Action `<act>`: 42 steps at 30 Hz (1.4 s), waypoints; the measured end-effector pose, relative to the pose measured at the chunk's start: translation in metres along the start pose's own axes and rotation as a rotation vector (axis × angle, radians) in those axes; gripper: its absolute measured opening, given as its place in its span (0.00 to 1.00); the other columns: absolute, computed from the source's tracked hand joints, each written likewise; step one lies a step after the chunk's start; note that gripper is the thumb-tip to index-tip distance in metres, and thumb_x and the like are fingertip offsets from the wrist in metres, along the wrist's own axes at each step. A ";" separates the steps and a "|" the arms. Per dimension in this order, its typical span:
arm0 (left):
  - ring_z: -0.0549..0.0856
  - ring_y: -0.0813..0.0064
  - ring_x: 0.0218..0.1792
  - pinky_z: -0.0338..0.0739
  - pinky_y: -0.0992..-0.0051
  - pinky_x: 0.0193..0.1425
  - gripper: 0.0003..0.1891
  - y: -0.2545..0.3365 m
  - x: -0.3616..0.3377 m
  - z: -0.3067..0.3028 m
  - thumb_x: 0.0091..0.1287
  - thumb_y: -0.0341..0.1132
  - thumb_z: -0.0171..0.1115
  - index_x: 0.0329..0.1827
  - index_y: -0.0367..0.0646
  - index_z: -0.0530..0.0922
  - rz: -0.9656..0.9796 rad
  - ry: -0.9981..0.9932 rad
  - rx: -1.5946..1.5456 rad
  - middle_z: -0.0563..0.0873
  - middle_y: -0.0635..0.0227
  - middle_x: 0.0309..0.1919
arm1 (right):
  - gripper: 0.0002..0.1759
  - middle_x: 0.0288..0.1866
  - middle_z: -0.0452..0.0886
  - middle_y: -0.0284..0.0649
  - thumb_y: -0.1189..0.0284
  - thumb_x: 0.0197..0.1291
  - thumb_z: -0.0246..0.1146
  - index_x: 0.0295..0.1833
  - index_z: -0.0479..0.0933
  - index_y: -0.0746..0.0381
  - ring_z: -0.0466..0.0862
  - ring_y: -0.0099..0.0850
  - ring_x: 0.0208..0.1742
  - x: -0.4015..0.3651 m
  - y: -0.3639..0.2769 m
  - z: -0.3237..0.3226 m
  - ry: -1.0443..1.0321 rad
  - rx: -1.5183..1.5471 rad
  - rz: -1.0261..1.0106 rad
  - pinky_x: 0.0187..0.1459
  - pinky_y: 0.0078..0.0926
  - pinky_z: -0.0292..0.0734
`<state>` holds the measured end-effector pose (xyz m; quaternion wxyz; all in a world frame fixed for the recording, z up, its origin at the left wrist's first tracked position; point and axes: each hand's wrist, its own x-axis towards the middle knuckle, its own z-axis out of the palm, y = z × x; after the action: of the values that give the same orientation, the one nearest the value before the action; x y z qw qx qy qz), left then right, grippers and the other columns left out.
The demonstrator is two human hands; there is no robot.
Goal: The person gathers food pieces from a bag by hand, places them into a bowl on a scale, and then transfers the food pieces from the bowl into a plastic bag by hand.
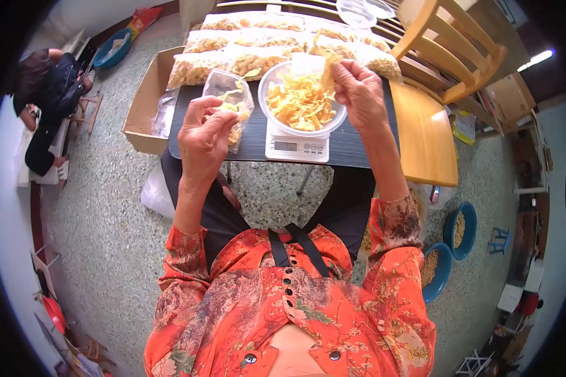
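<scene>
My left hand [205,129] is closed on the edge of a clear plastic bag [234,137] that has some pale yellow dried pieces in it. My right hand [360,94] pinches a yellow dried piece [329,74] above the right rim of a round clear bowl. Yellow dried strips [300,100] fill much of the bowl [272,121], which rests on a white digital scale [297,146]. The scale stands near the front edge of a dark table [349,147].
Filled clear bags [258,60] lie in rows behind the bowl. A cardboard box [143,103] stands left of the table, a wooden chair [431,151] right. Blue basins [437,273] sit on the floor at right. Another person [50,103] sits at far left.
</scene>
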<state>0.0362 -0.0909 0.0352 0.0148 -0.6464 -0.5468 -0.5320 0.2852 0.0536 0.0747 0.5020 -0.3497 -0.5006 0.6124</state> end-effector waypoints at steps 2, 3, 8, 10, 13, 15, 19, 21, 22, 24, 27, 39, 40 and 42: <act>0.84 0.72 0.37 0.82 0.73 0.39 0.10 0.004 0.002 -0.001 0.57 0.20 0.75 0.41 0.39 0.89 -0.003 0.008 0.015 0.82 0.64 0.44 | 0.10 0.27 0.81 0.31 0.71 0.69 0.70 0.47 0.81 0.66 0.74 0.15 0.23 -0.005 -0.010 0.019 -0.022 0.042 -0.100 0.21 0.13 0.67; 0.85 0.72 0.36 0.82 0.73 0.39 0.10 0.004 0.002 -0.001 0.57 0.20 0.75 0.41 0.39 0.89 0.011 0.008 0.018 0.82 0.65 0.43 | 0.10 0.27 0.81 0.31 0.71 0.69 0.70 0.47 0.81 0.66 0.74 0.15 0.23 -0.009 -0.014 0.031 -0.029 0.043 -0.097 0.21 0.13 0.67; 0.84 0.73 0.34 0.80 0.73 0.37 0.10 0.004 0.001 0.001 0.56 0.20 0.75 0.40 0.41 0.89 -0.004 0.010 -0.011 0.81 0.67 0.39 | 0.09 0.27 0.85 0.36 0.72 0.70 0.67 0.45 0.82 0.68 0.82 0.19 0.26 -0.026 -0.005 0.098 -0.100 -0.245 -0.227 0.25 0.19 0.75; 0.84 0.73 0.34 0.80 0.73 0.36 0.10 0.006 0.002 -0.002 0.56 0.21 0.75 0.40 0.42 0.89 -0.006 0.027 0.013 0.80 0.68 0.38 | 0.09 0.27 0.85 0.34 0.72 0.69 0.68 0.44 0.83 0.68 0.81 0.18 0.26 -0.025 0.017 0.112 -0.128 -0.500 -0.407 0.28 0.17 0.76; 0.82 0.74 0.32 0.79 0.72 0.35 0.09 0.003 0.003 -0.003 0.56 0.21 0.75 0.39 0.41 0.88 0.056 0.035 0.018 0.78 0.68 0.36 | 0.07 0.27 0.85 0.47 0.73 0.62 0.69 0.39 0.84 0.67 0.86 0.33 0.28 -0.021 0.026 0.115 -0.257 -0.844 -0.556 0.33 0.31 0.81; 0.82 0.73 0.33 0.79 0.72 0.35 0.09 0.000 0.000 -0.002 0.56 0.21 0.75 0.39 0.41 0.88 0.061 0.028 0.004 0.78 0.68 0.36 | 0.08 0.28 0.85 0.51 0.72 0.61 0.68 0.37 0.83 0.67 0.88 0.40 0.29 -0.014 0.026 0.116 -0.300 -0.957 -0.572 0.34 0.36 0.82; 0.82 0.72 0.34 0.80 0.71 0.37 0.09 0.001 -0.005 0.002 0.55 0.21 0.74 0.38 0.41 0.87 0.085 0.011 -0.038 0.77 0.66 0.37 | 0.10 0.29 0.84 0.56 0.70 0.58 0.65 0.33 0.83 0.67 0.87 0.54 0.34 0.003 0.015 0.131 -0.466 -1.397 -0.577 0.39 0.46 0.82; 0.83 0.71 0.34 0.80 0.71 0.37 0.09 0.003 -0.006 0.002 0.56 0.20 0.73 0.38 0.41 0.87 0.109 0.004 -0.044 0.77 0.66 0.37 | 0.11 0.32 0.85 0.57 0.69 0.57 0.65 0.34 0.83 0.67 0.87 0.55 0.38 0.006 0.005 0.150 -0.487 -1.533 -0.467 0.43 0.46 0.82; 0.83 0.71 0.34 0.80 0.71 0.38 0.09 0.004 -0.006 0.002 0.56 0.20 0.73 0.38 0.41 0.87 0.116 0.008 -0.057 0.77 0.66 0.37 | 0.11 0.32 0.85 0.57 0.69 0.57 0.65 0.34 0.83 0.67 0.87 0.55 0.38 0.009 0.006 0.150 -0.492 -1.532 -0.467 0.43 0.46 0.82; 0.83 0.70 0.34 0.80 0.71 0.38 0.09 0.001 -0.005 -0.001 0.56 0.20 0.72 0.38 0.41 0.87 0.122 0.016 -0.063 0.77 0.66 0.37 | 0.14 0.35 0.85 0.58 0.67 0.58 0.66 0.42 0.84 0.68 0.87 0.53 0.43 0.014 0.006 0.146 -0.668 -1.328 -0.565 0.44 0.44 0.83; 0.83 0.71 0.35 0.80 0.73 0.39 0.09 -0.011 -0.007 -0.013 0.56 0.19 0.73 0.38 0.39 0.87 0.042 0.035 -0.026 0.77 0.66 0.38 | 0.14 0.38 0.87 0.49 0.73 0.64 0.62 0.53 0.84 0.64 0.87 0.35 0.41 0.010 -0.006 0.140 -0.686 -1.130 -0.380 0.42 0.32 0.83; 0.82 0.72 0.35 0.79 0.73 0.39 0.09 -0.013 -0.010 -0.017 0.57 0.21 0.75 0.40 0.39 0.88 0.016 0.085 -0.071 0.78 0.66 0.37 | 0.09 0.34 0.88 0.43 0.78 0.69 0.61 0.49 0.86 0.65 0.86 0.28 0.31 -0.006 0.034 0.125 -0.337 -0.816 -0.714 0.37 0.25 0.81; 0.82 0.72 0.35 0.79 0.72 0.38 0.09 -0.013 -0.010 -0.017 0.56 0.21 0.75 0.40 0.39 0.88 0.013 0.092 -0.065 0.78 0.66 0.36 | 0.09 0.35 0.88 0.44 0.78 0.68 0.63 0.49 0.86 0.66 0.87 0.29 0.31 -0.009 0.036 0.125 -0.363 -0.773 -0.615 0.36 0.26 0.81; 0.82 0.72 0.35 0.79 0.72 0.38 0.09 -0.012 -0.010 -0.015 0.56 0.21 0.75 0.40 0.39 0.88 0.026 0.082 -0.068 0.78 0.66 0.36 | 0.07 0.36 0.89 0.45 0.76 0.66 0.65 0.46 0.86 0.64 0.89 0.36 0.32 -0.008 0.039 0.126 -0.371 -0.813 -0.770 0.36 0.28 0.82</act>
<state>0.0187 -0.1021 0.0282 0.0220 -0.6314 -0.5188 -0.5760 0.1598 0.0132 0.0682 0.4179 -0.1940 -0.8657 0.1959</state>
